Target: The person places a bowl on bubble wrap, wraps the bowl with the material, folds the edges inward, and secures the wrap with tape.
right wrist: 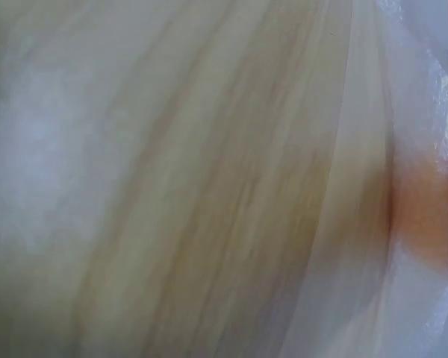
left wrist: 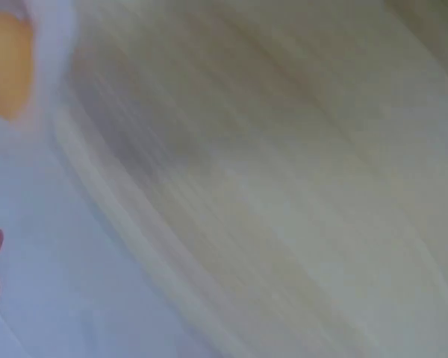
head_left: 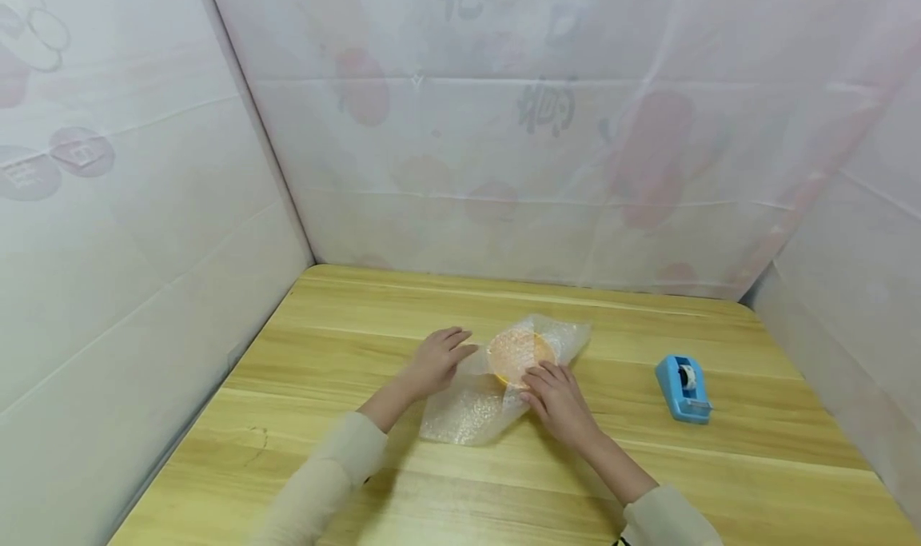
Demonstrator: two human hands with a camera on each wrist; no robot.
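Note:
A round orange object (head_left: 514,354), its exact kind unclear, lies on a sheet of bubble wrap (head_left: 468,414). Part of the wrap is folded over its left side, while a brighter yellow-orange strip shows at its right. My right hand (head_left: 560,406) rests its fingers on the object's near right edge, the thumb lower on the wrap. Just left of the object, my left hand (head_left: 435,362) extends its fingers over the edge of the wrap, apart from the orange object. Orange also shows blurred in the left wrist view and, through wrap, in the right wrist view.
A blue tape dispenser (head_left: 682,390) with a roll of tape stands on the wooden table (head_left: 302,370) to the right. Printed fabric walls (head_left: 460,170) enclose the table at the back and both sides.

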